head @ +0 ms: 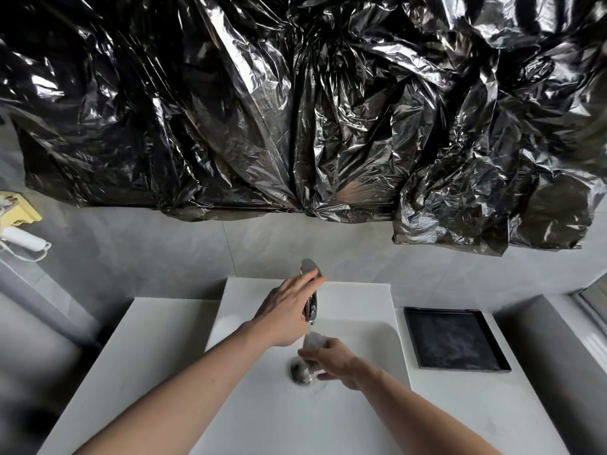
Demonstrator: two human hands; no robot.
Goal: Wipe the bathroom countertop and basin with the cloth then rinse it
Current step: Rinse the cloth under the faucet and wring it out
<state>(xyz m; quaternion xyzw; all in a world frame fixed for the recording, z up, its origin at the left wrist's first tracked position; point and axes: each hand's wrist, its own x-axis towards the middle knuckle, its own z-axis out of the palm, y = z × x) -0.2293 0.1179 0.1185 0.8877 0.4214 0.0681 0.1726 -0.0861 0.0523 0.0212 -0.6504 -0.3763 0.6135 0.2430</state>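
Now L hand (288, 312) flat on tap (310, 302), R hand (331, 359) fisted round cloth (313, 343) mid-basin (377, 339).

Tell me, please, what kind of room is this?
Most likely a bathroom. A white basin is set in a pale countertop, with a chrome tap above it. The left hand rests on the tap, and the right hand holds a cloth beneath its spout.

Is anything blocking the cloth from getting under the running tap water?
Nothing visible does. The right hand holds the bunched cloth directly beneath the faucet spout, above the drain. The left hand rests on the faucet, beside the stream.
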